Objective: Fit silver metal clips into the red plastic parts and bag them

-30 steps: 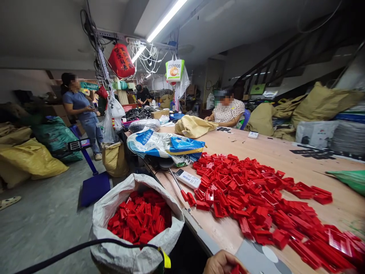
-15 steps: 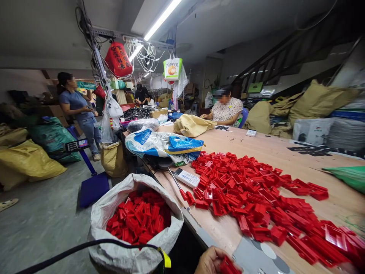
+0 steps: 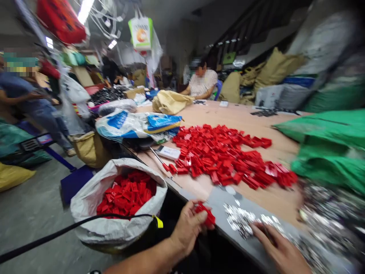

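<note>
Left hand: the left hand (image 3: 189,227) is closed around a small red plastic clip part (image 3: 207,215), held just at the near edge of the wooden worktable (image 3: 251,118).
Right hand: the right hand (image 3: 281,249) lies flat with fingers spread on a scatter of small silvery metal pieces (image 3: 242,220); it grips nothing visible.
Table: a wide heap of red plastic parts (image 3: 225,156) lies farther in, a white remote-like device (image 3: 169,152) at its left.
Floor, left: an open white woven sack (image 3: 94,220) holds more red parts.
Right: a green bag (image 3: 327,148), blurred.
Far end: a seated person (image 3: 203,80).
</note>
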A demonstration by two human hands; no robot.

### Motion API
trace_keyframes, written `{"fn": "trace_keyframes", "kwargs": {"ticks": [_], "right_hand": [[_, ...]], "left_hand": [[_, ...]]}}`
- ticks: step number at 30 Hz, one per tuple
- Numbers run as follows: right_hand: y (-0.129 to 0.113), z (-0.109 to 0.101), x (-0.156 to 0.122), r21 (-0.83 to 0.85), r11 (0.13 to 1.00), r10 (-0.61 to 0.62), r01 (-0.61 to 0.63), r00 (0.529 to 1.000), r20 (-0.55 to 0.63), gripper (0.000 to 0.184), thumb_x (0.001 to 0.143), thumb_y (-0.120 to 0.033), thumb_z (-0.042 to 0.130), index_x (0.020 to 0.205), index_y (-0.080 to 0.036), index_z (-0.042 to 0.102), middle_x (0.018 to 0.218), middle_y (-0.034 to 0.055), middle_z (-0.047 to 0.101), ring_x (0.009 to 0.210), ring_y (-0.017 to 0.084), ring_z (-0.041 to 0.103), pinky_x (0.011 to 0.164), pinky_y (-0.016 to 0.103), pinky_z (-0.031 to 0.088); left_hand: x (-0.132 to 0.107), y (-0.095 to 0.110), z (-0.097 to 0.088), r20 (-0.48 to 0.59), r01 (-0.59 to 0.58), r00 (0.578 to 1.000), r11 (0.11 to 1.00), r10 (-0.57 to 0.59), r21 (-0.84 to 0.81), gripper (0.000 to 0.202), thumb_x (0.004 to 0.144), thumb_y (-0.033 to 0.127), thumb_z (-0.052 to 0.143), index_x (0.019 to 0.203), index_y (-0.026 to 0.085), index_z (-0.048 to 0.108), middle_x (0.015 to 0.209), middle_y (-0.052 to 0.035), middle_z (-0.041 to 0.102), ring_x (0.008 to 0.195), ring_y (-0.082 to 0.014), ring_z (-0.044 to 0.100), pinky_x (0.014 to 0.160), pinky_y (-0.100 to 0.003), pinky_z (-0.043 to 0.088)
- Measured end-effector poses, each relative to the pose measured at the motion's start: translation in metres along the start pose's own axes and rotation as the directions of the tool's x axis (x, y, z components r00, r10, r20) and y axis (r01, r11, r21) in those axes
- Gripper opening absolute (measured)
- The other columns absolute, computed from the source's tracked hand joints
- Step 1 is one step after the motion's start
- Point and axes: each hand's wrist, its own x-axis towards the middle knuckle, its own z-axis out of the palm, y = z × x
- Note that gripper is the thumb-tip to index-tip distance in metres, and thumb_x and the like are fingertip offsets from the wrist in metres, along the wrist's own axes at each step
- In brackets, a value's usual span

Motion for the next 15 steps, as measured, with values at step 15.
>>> {"fn": "trace_keyframes", "kwargs": {"ticks": [15], "right_hand": [[-0.035,0.018,-0.008,-0.559,0.793,-0.191,0.24,0.971,0.146,0.015,0.089,-0.022,0.048,0.09,-0.021,0.064,0.09,0.0035,0.063,0.087,0.02,0.06,0.076,0.029,0.043]], "left_hand": [[-0.01,0.008,-0.004,0.01,0.107,0.994,0.991,-0.109,0.084,0.049,0.073,0.024,0.074,0.119,0.02,0.059,0.09,-0.003,0.068,0.075,-0.012,0.063,0.077,-0.029,0.05]]}}
